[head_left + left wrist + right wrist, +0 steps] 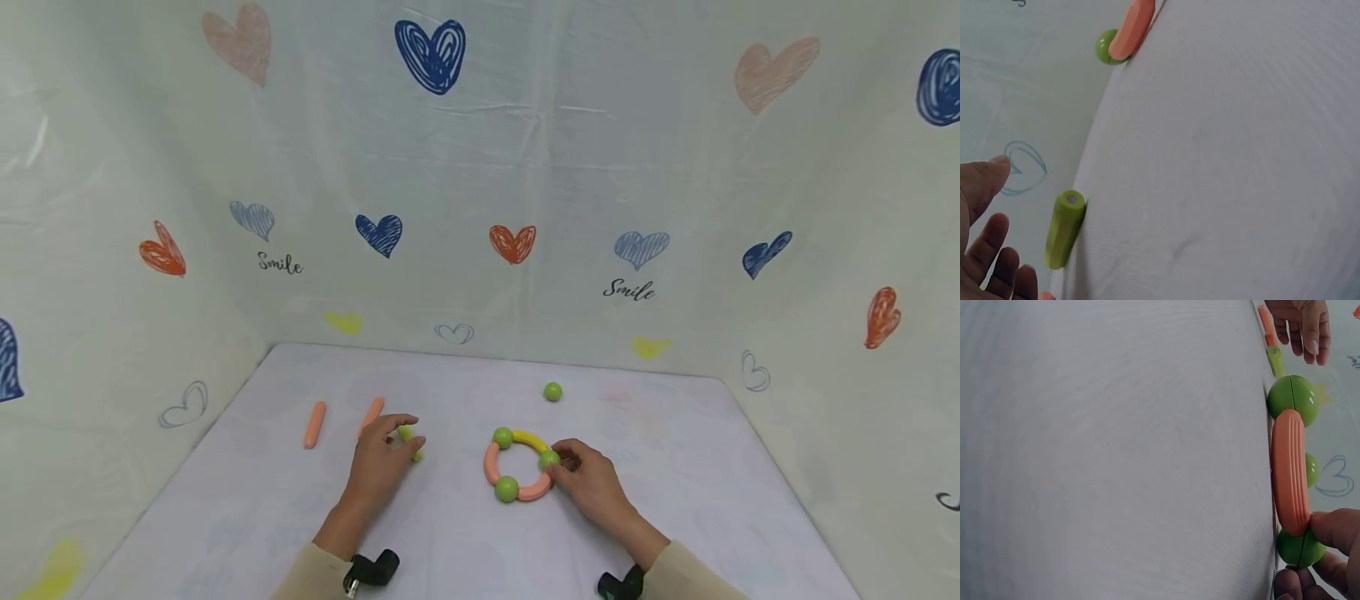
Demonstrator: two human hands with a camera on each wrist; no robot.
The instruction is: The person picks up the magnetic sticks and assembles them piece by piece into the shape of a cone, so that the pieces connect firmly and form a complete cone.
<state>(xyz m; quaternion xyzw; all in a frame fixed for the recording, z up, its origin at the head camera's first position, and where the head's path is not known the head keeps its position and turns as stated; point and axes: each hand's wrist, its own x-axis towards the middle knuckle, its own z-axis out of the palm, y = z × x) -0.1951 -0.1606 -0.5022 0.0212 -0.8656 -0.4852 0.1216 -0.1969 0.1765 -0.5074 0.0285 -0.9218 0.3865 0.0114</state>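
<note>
A ring of curved bars and balls lies on the table. Two orange bars (535,490) and a yellow bar (529,439) link three green balls (507,489). My right hand (597,486) pinches the ring's right-hand green ball (1301,548), its thumb right at the end of an orange bar (1290,472). Left of the ring, my left hand (379,468) hovers over a straight light-green stick (1066,229) with thumb and fingers spread. The left wrist view shows a gap between those fingers and the stick.
One straight orange stick (315,425) lies at the far left; another (372,412) is partly covered by my left hand. Behind the ring sits a loose green ball (552,392). A heart-printed white curtain (480,167) surrounds the table's back and sides.
</note>
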